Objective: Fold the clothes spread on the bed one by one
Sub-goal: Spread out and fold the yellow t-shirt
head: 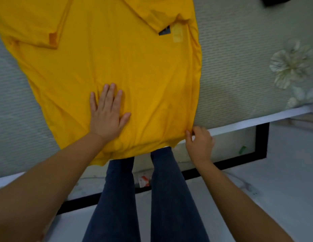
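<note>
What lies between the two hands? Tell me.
Only wrinkled fabric of the yellow shirt, from the flat left hand to the right hand pinching its hem corner, in the head view.

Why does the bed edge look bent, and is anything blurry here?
Head view: the wide-angle lens bows the white bed edge; light is soft and even, no glare; the yellow shirt and both hands look slightly soft.
</note>
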